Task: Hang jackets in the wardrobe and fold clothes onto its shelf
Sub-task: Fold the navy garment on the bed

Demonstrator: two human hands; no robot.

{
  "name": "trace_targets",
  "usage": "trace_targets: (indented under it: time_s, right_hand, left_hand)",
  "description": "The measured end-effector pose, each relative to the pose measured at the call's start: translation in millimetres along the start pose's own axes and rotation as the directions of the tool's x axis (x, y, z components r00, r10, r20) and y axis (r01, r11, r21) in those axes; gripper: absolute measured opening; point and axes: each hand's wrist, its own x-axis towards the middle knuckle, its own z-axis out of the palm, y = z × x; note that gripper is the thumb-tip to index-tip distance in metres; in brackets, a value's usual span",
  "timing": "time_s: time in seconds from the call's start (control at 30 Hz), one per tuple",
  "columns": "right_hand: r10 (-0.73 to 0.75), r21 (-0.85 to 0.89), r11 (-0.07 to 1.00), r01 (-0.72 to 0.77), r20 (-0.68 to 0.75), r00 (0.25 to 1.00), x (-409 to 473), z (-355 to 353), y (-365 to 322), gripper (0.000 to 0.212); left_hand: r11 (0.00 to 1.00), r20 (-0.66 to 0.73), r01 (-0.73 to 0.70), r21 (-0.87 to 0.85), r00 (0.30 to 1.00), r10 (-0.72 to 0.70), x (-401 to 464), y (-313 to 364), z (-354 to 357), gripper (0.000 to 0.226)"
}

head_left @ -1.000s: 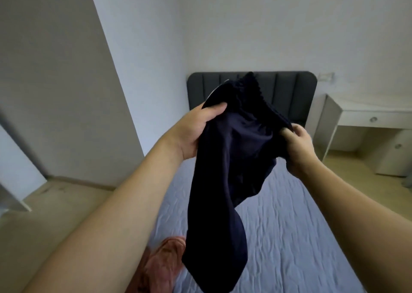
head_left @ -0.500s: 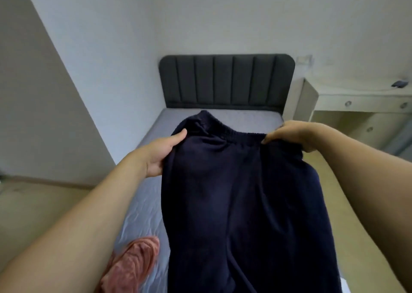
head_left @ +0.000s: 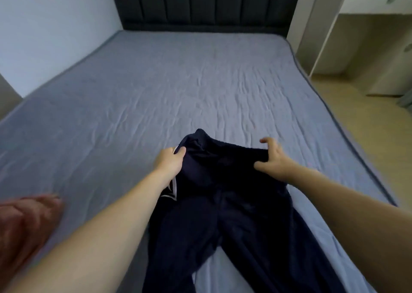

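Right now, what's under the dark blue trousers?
The dark blue trousers lie spread on the bed, so its grey-blue sheet is under them. Whether anything else is beneath cannot be seen. The left hand and right hand grip the waistband.

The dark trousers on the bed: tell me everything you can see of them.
The trousers are dark navy, of soft, knit-looking cloth, with a gathered elastic waistband at the far end and a pale stripe or lining showing at their left side. They lie spread on the grey-blue bed, waist toward the headboard, the two legs parting toward the camera and running out of the picture. The left hand grips one waistband corner; the right hand holds the other, with some fingers lifted. Their hems are out of view.
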Motion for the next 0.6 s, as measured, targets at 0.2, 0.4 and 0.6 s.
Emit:
trace_targets:
  time_s: [0.2,0.4,0.6]
  right_hand:
    - [-0.09,-0.201,0.979,0.042,-0.238,0.967,81.1,20.9,51.4,0.041]
    - [-0.197,-0.307,0.951,-0.023,-0.667,0.718,149.0,5.5,20.6,0.06]
    - [-0.263,-0.499,0.864,0.062,-0.344,0.901,155.4,106.8,92.0,0.058]
  left_hand:
    - [0.963,-0.122,-0.177,0.205,0.971,0.205,80.6,-12.2,50.5,0.029]
    - [0.796,-0.356,-0.282,0.536,0.779,0.516,140.1,52.8,53.9,0.034]
    - [0.605,-0.234,-0.145,0.783,0.832,0.503,135.7,-57.7,124.4,0.04]
